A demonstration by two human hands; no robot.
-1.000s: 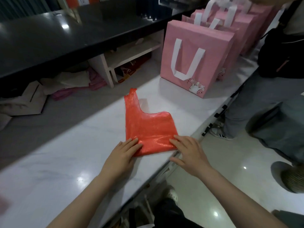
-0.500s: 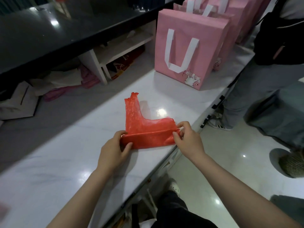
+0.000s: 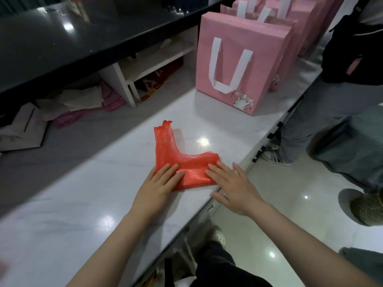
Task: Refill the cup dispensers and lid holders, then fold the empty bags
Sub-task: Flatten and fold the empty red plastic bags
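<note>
Your left hand [image 3: 160,182] and right hand [image 3: 233,184] lie flat with fingers spread, palms down, pressing the near band of the red plastic bag [image 3: 184,162] against the white marble counter [image 3: 87,204], close to its front edge. Risk noted: thin film appears springy, so lifting either palm early would likely let the fold reopen; pressure toward the edge could slide the bag off. The folded body's long axis runs left to right across you; the handle strip [image 3: 164,137] points away, toward the pink gift bags [image 3: 238,65] standing well beyond. Whether the crease is fully set cannot be confirmed under your fingers.
</note>
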